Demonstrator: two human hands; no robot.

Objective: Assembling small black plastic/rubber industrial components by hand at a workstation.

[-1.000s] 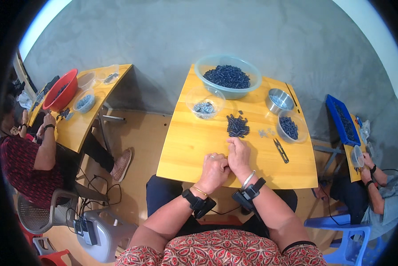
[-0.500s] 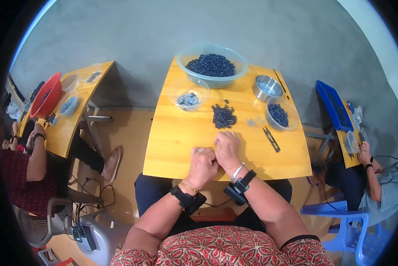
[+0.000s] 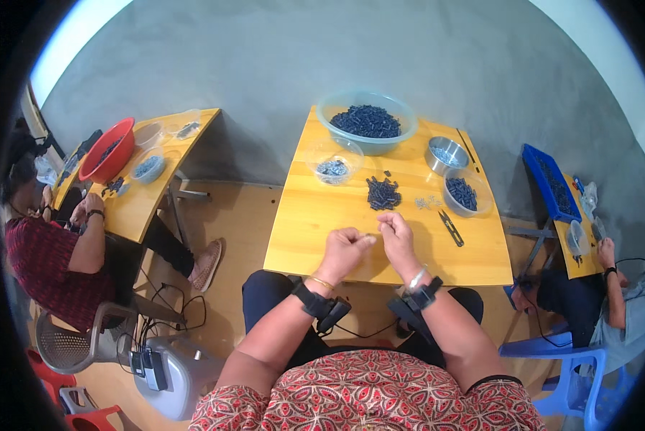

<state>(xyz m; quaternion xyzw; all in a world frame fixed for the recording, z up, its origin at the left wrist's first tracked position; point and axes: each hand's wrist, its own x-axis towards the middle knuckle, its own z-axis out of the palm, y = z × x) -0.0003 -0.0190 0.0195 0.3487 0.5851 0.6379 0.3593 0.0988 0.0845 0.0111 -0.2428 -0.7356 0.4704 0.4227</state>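
Over the near part of the yellow table [image 3: 315, 237], my left hand [image 3: 346, 253] is closed, thumb pressed toward the fingertips. Close on its right, my right hand [image 3: 398, 243] is closed too, fingers curled in. A small gap parts the two hands. Anything pinched in either one is too small to make out. Just beyond them lies a pile of short dark blue pieces [image 3: 383, 194]. Tiny silvery bits [image 3: 429, 202] are scattered to its right. A pair of black thread snips [image 3: 451, 228] rests right of my right hand.
A big pale basin [image 3: 408, 129] of dark pieces stands at the back. Nearer are a clear bowl [image 3: 356, 174] of metal bits, a steel bowl [image 3: 434, 162] and a clear tub [image 3: 483, 201] of dark pieces. People work at side tables left and right, one beside a red basin [image 3: 125, 151].
My hands, which were touching near the table's front edge, have come apart and now hover slightly farther forward. The whole view has swung left, so the table appears farther right.
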